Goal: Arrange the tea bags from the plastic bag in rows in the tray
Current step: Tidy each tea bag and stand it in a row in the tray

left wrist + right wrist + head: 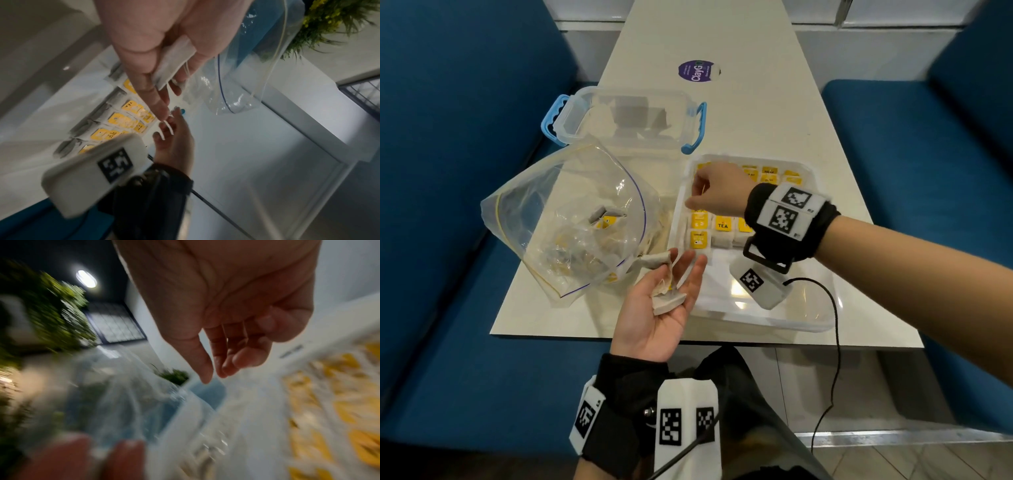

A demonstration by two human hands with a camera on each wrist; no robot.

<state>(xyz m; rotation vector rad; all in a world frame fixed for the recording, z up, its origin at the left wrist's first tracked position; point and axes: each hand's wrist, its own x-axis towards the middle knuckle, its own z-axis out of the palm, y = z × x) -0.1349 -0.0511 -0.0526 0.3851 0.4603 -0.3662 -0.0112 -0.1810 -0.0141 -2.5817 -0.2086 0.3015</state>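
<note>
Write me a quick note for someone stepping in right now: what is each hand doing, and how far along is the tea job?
Left hand: palm up, cradling a few white paper tea bags.
Right hand: empty, over the clear plastic tray.
Done: yellow-tagged rows fill the tray's far part.
Left: the near part is bare; more bags wait in the clear zip plastic bag.

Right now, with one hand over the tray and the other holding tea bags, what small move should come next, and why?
Probably the right hand, empty over the tray, should reach back to the left hand and pinch one of the tea bags lying on its open palm, since the tray's near part is unfilled.
</note>
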